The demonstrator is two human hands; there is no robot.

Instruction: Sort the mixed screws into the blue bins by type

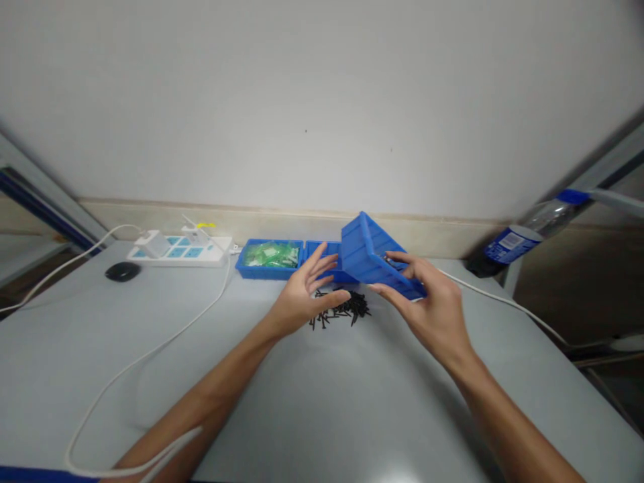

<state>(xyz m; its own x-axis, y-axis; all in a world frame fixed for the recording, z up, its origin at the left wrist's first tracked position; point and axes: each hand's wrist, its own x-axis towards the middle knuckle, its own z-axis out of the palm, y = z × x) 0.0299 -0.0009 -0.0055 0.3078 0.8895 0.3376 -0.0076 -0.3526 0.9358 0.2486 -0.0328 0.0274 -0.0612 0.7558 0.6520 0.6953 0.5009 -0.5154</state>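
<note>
My right hand (427,295) grips a blue plastic bin (369,251) by its right end, thumb below and fingers over the rim. The bin is raised off the table and tilted; most of its inside is hidden from me. My left hand (309,292) is open, fingers spread, just left of the bin and apart from it. Under and beside my left hand lies a pile of black screws (355,305) on the table. Behind my left fingers stands another blue bin (329,251), partly covered by the hand and the raised bin.
To the left is a blue bin (241,265) with green-and-clear plastic packets (272,253). A white power strip (216,255) with plugs, a black mouse (123,271) and a white cable (166,342) lie farther left. At right a dark drink bottle (513,243) leans.
</note>
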